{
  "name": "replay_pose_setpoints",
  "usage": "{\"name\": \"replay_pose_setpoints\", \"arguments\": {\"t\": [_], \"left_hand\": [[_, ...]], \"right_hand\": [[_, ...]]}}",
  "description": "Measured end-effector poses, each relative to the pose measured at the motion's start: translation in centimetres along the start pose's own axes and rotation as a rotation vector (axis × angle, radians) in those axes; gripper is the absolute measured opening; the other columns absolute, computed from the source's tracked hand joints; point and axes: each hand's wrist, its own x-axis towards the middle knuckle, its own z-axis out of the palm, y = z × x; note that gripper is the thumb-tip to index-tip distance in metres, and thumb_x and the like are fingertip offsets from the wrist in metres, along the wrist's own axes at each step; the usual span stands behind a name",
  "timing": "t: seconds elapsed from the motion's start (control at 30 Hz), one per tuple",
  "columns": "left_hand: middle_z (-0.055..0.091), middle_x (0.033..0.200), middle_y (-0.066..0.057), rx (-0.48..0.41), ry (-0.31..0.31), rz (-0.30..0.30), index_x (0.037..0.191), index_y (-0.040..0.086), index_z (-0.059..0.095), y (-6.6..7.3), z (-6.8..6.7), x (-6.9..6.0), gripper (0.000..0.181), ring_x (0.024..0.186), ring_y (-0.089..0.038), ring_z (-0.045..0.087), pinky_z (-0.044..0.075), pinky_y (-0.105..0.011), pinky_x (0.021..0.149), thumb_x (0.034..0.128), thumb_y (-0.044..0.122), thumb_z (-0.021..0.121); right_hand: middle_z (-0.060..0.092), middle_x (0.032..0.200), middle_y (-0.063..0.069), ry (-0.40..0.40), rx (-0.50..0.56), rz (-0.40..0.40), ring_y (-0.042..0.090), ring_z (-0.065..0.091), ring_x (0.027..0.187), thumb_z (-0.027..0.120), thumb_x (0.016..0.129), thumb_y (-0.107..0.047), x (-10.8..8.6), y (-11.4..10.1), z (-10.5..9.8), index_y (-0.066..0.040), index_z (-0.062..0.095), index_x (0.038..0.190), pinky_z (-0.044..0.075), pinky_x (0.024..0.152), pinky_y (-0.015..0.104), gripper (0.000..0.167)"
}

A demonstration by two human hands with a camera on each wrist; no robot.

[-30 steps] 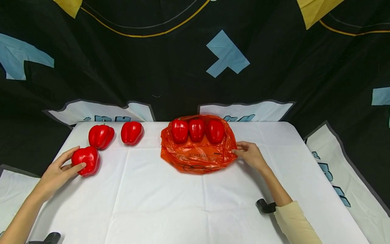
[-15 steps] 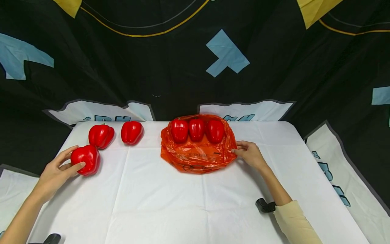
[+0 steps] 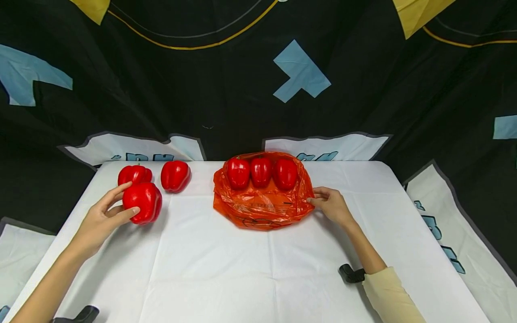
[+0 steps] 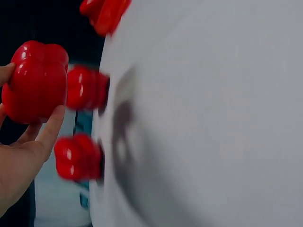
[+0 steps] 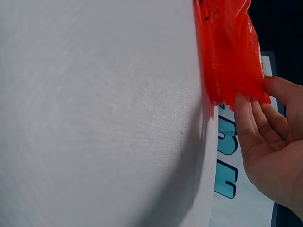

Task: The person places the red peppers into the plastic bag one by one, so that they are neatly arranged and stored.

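Observation:
My left hand (image 3: 98, 222) grips a glossy red bell pepper (image 3: 144, 205) between thumb and fingers. In the left wrist view this pepper (image 4: 40, 85) is off the cloth, its shadow apart from it. Behind it sit two more bell peppers, one partly hidden (image 3: 133, 173) and one in full sight (image 3: 175, 176). An orange-red plastic bag (image 3: 262, 213) lies open at the table's far middle, with three bell peppers (image 3: 260, 172) in a row inside. At the bag's right edge, my right hand (image 3: 333, 206) pinches the plastic (image 5: 232, 61) between thumb and fingers.
A white cloth (image 3: 210, 273) covers the table. Beyond its far edge hangs a black curtain (image 3: 226, 98) with blue, yellow and white patches. A black wrist device (image 3: 352, 273) sits by the right sleeve, and another (image 3: 82, 314) is at the left arm.
The left hand has lifted its bell pepper and carried it to the right, so it now covers part of the pepper behind. The right hand stays at the bag's edge.

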Motion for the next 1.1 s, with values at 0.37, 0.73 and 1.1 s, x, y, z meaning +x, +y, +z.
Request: {"name": "replay_pose_setpoints", "arguments": {"t": [0.37, 0.73, 1.1], "left_hand": [[0.032, 0.151, -0.022, -0.083, -0.098, 0.044, 0.155, 0.013, 0.033, 3.9, 6.3, 1.2, 0.076, 0.127, -0.047, 0.041, 0.058, -0.039, 0.082, 0.0914, 0.021, 0.073], [0.037, 0.149, -0.016, -0.174, -0.150, 0.054, 0.152, 0.018, 0.039, 6.4, 12.0, 3.3, 0.073, 0.127, -0.042, 0.044, 0.053, -0.057, 0.088, 0.0886, 0.020, 0.076], [0.040, 0.145, -0.014, -0.221, -0.191, 0.069, 0.147, 0.022, 0.044, 8.4, 17.6, 5.3, 0.067, 0.124, -0.039, 0.046, 0.056, -0.048, 0.087, 0.0882, 0.023, 0.077]], "right_hand": [[0.069, 0.105, 0.020, 0.006, -0.031, -0.048, 0.029, 0.068, 0.095, 0.072, 0.092, -0.008, 0.0, 0.1, 0.0, 0.011, 0.065, 0.120, 0.055, 0.075, 0.024, 0.034], [0.070, 0.103, 0.018, 0.016, -0.031, -0.072, 0.028, 0.069, 0.093, 0.073, 0.091, -0.007, 0.0, 0.3, 0.1, 0.009, 0.067, 0.118, 0.054, 0.073, 0.018, 0.032], [0.071, 0.101, 0.017, 0.028, -0.043, -0.075, 0.029, 0.069, 0.093, 0.075, 0.090, -0.007, 0.0, 0.2, 0.1, 0.008, 0.068, 0.117, 0.054, 0.073, 0.020, 0.032]]}}
